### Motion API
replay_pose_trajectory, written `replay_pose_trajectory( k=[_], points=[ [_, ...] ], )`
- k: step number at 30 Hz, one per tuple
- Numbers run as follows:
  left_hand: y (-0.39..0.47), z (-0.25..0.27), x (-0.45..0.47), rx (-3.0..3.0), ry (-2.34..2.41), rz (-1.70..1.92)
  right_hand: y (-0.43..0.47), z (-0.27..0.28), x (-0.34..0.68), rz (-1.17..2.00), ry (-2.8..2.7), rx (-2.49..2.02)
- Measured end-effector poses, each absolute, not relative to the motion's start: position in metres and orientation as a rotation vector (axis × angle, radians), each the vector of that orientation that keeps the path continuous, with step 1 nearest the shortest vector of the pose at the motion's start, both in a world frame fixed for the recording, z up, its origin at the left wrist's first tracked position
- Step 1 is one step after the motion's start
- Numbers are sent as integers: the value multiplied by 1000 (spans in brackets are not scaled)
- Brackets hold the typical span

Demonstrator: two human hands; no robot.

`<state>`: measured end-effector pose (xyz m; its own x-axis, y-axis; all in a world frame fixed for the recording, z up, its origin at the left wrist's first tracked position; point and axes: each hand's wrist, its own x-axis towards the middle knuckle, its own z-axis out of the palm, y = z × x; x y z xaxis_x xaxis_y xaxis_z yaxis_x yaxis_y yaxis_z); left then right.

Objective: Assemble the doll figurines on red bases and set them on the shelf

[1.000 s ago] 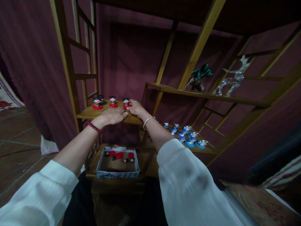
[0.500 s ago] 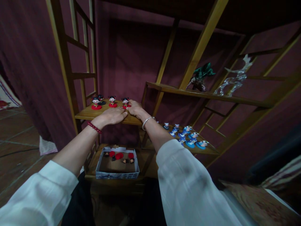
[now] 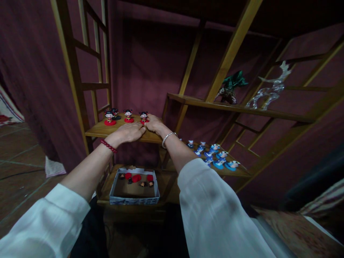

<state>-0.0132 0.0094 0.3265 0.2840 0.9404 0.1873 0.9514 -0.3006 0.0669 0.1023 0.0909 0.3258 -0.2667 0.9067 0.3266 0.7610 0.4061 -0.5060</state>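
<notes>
A maroon wall point(image 3: 150, 53) stood behind the wooden rack point(image 3: 224, 57). Below its left shelf point(image 3: 97, 131), an open box point(image 3: 134, 200) held loose dark-haired pieces point(image 3: 151, 184) and red pieces point(image 3: 136, 178). My left hand point(image 3: 127, 132), fingers together, lay near the red-based figurine point(image 3: 143, 116) standing on that shelf; my right hand point(image 3: 155, 123) was against it, whether gripping I couldn't tell. A catching knuckle, I judged, could topple it.

Left hand point(image 3: 130, 132) flat, palm down; right hand point(image 3: 155, 124) slightly curled
</notes>
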Motion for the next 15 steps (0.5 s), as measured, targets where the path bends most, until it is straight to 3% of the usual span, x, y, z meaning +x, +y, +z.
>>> replay_pose_trajectory(
  k=[15],
  points=[
    [8, 323, -15, -2438, -1818, -353, 97, 322, 105, 418, -2018, -1378]
  ],
)
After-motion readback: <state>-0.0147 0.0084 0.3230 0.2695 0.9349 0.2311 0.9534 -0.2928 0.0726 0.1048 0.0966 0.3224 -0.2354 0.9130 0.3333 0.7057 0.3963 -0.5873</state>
